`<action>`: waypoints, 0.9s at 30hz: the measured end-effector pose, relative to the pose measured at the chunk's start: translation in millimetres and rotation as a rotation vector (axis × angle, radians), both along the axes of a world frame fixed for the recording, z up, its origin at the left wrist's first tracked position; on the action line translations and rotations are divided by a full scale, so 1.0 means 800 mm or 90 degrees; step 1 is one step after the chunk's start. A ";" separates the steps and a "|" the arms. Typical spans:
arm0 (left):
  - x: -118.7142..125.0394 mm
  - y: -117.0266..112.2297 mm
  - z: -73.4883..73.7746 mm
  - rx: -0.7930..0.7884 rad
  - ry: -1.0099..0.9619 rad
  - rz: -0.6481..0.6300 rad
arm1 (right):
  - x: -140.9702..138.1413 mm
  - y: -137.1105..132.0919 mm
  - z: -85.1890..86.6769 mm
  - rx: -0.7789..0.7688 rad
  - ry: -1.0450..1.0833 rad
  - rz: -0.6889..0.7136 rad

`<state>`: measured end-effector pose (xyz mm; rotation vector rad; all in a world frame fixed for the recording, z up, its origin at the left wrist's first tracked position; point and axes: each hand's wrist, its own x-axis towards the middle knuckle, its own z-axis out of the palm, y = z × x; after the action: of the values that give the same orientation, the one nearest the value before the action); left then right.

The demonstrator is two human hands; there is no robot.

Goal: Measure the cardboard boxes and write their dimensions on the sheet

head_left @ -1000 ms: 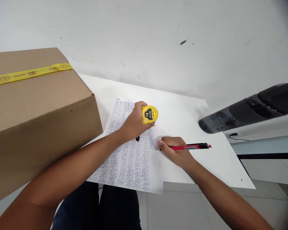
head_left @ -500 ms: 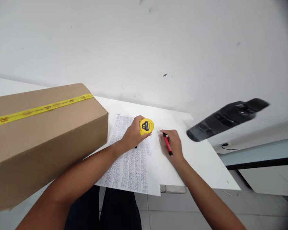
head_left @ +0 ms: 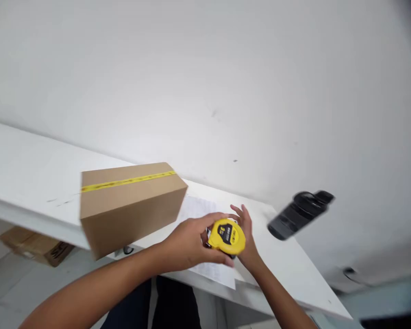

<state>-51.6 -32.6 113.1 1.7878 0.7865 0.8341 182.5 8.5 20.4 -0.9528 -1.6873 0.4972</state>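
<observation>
A yellow tape measure [head_left: 238, 240] with a dark label is gripped in my left hand [head_left: 187, 244], held up over the table's front part. Just behind it is my right hand [head_left: 248, 244], its visible fingers apart and pointing up; the tape measure's case hides part of this hand. No pen shows in the head view now. Under both hands lies a sheet of paper [head_left: 198, 205] covered in handwriting, partly hidden by my left hand. Left of the paper stands a closed cardboard box [head_left: 133, 224] with yellow printed tape along its top.
A black bottle [head_left: 291, 217] stands on the right part of the white table [head_left: 287, 274], near the wall. Another cardboard box [head_left: 37, 246] is on the floor at left, below the table. A plug with a cable [head_left: 349, 271] shows at the far right.
My left hand has brought the tape measure nearer and to the right. The red pen has left my right hand, whose fingers now spread. The view has shifted, showing more table at left.
</observation>
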 end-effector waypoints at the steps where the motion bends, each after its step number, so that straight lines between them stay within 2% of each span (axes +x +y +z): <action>1: -0.016 -0.017 0.009 -0.064 -0.033 -0.037 | -0.016 -0.017 0.009 0.011 0.011 0.054; 4: -0.058 -0.059 0.037 -0.184 -0.111 -0.119 | -0.065 -0.066 0.045 0.022 -0.008 0.224; 7: -0.088 -0.088 0.057 -0.177 -0.123 -0.107 | -0.112 -0.092 0.080 0.036 0.015 0.337; 10: -0.111 -0.103 0.062 -0.140 -0.092 -0.015 | -0.151 -0.091 0.096 0.024 0.091 0.318; 13: -0.133 -0.106 0.057 -0.187 -0.072 0.132 | -0.182 -0.080 0.100 -0.039 0.148 0.303; 16: -0.155 -0.108 0.054 -0.238 -0.097 0.181 | -0.203 -0.072 0.105 -0.107 0.172 0.354; 18: -0.174 -0.110 0.057 -0.254 -0.132 0.192 | -0.207 -0.062 0.113 -0.134 0.180 0.376; 20: -0.200 -0.114 0.061 -0.256 -0.187 0.229 | -0.201 -0.040 0.123 -0.129 0.234 0.352; 24: -0.276 -0.122 0.066 -0.222 -0.320 0.392 | -0.157 0.036 0.135 -0.098 0.463 0.272; 27: -0.340 -0.134 0.057 -0.252 -0.384 0.519 | -0.118 0.095 0.127 -0.173 0.609 0.243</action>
<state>-324.0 -139.8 158.5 0.7531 1.1694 1.5198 87.8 84.8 121.9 -0.4252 -0.9159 1.2334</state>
